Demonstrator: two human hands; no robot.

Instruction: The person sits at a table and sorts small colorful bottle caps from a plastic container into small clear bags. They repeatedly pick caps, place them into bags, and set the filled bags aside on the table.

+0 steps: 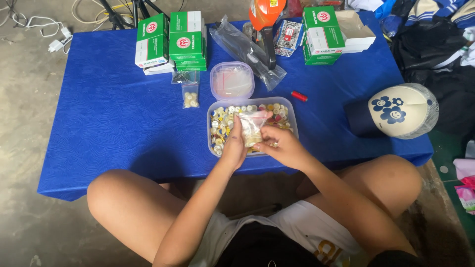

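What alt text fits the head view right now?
Both hands, left hand and right hand, hold a small clear bag of buttons over a clear tub of buttons on a blue table. Green boxes stand behind.

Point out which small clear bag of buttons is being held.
The small bag pinched between the left hand and right hand over the button tub. The other bag lies alone by the green boxes.

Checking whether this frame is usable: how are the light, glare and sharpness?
Head view: soft, even light with faint shadows; mild glare on the clear bag and lid; small bag between the left hand and right hand is fairly sharp; table edges bow slightly.
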